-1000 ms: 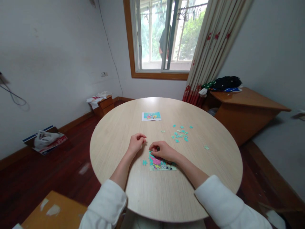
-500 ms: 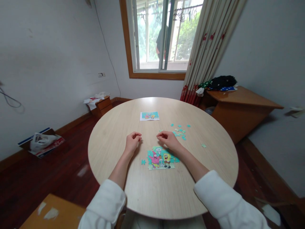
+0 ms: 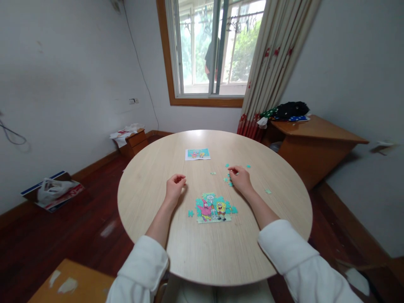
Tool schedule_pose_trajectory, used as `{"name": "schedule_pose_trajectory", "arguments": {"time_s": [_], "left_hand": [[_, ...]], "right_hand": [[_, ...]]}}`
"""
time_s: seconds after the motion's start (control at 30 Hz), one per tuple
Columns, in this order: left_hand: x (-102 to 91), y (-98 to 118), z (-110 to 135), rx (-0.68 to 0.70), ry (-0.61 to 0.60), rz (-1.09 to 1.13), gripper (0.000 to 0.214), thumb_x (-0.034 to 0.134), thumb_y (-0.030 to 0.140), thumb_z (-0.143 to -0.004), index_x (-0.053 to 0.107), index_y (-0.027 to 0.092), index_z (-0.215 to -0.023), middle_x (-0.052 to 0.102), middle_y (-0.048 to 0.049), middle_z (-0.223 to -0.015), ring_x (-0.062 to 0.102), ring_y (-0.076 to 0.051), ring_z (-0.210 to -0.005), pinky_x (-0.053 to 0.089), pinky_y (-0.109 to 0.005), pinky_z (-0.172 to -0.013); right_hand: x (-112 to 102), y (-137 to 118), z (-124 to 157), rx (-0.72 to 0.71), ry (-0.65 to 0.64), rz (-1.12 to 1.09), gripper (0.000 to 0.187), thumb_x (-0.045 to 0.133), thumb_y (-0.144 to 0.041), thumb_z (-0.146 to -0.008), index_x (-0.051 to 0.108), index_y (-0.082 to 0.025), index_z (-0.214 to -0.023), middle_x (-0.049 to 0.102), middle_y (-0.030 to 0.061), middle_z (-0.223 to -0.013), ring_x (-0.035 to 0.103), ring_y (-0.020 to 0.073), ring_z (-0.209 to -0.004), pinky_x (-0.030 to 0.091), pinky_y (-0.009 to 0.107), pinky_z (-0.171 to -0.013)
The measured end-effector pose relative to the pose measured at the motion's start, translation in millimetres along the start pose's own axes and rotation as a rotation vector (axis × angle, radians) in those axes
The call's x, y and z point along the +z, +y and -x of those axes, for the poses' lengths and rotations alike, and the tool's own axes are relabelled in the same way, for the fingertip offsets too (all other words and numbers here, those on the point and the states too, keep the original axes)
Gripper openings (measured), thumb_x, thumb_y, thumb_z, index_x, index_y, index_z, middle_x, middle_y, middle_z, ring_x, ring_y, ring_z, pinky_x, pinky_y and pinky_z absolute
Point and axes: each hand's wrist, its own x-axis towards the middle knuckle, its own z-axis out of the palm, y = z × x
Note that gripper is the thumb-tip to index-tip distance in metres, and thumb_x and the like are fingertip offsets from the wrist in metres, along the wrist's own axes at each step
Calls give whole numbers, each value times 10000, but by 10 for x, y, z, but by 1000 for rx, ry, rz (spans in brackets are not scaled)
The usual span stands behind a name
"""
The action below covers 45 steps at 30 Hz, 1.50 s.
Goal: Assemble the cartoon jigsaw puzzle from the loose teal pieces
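Sleeves: We saw white sleeves folded back on both forearms, over the near part of a round, pale wood surface.
Jigsaw: The partly joined jigsaw lay flat on that surface, nearer to us than the hands, showing pink, pale and yellow cartoon figures upright; its upper edge was uneven.
Stray piece: A single teal piece lay just beside the jigsaw's left side, apart from it.
Left hand: We found the left hand beyond the jigsaw's upper left corner, fingers curled and thumb close to them; we could not tell whether it gripped anything.
Right hand: The right hand, fingers bent and nearly together, covered part of the loose pieces; we could not make out a piece in its grip.
Picture sheet: Beyond both hands, we saw a printed sheet flat on the surface, with similar pink and yellow figures.
Window: Behind a half-drawn curtain, a person in dark clothing stood beyond the window.
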Motion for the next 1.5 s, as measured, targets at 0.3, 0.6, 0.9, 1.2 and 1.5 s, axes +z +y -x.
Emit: {"name": "schedule_pose_trajectory", "arguments": {"time_s": [0.3, 0.6, 0.9, 1.2, 1.5], "left_hand": [[3, -38, -28, -5, -48, 75, 269, 701, 303, -540, 550, 143, -696, 528, 45, -553, 487, -67, -428, 422, -220, -464], [-33, -61, -48, -23, 67, 51, 206, 630, 278, -624, 524, 167, -761, 441, 73, -554, 358, -32, -372, 257, -170, -376], [-27, -25, -32, 1, 101, 49, 213, 629, 246, -521, 511, 159, -676, 487, 57, -580, 398, -38, -423, 287, -179, -414], [-14, 10, -21, 6, 84, 94, 265, 630, 211, -459, 534, 163, -702, 479, 77, -551, 420, -40, -451, 327, -183, -465], [-10, 2, -10, -14, 35, 53, 225, 618, 198, -473, 551, 164, -685, 421, 98, -464, 388, -40, -414, 280, -169, -434]], "right_hand": [[40, 61, 6, -52, 6, 42, 233, 455, -227, -695, 668, -164, -767, 644, 58, -749, 554, 167, -686, 436, 312, -712], [-77, 144, -58, 5, 67, 66, 277, 439, -229, -684, 679, -144, -793, 651, 81, -781, 550, 174, -689, 430, 322, -721], [-217, 212, -111, 125, 221, -58, 275, 468, -212, -625, 682, -135, -780, 649, 80, -761, 540, 171, -666, 440, 318, -706], [-290, 253, -137, 311, 345, -389, 294, 555, -218, -553, 664, -114, -805, 548, 5, -648, 471, 121, -591, 399, 259, -585], [-351, 106, -110, 433, 410, -454, 216, 569, -213, -494, 639, -130, -680, 436, -54, -512, 351, 82, -486, 258, 215, -442]]}}
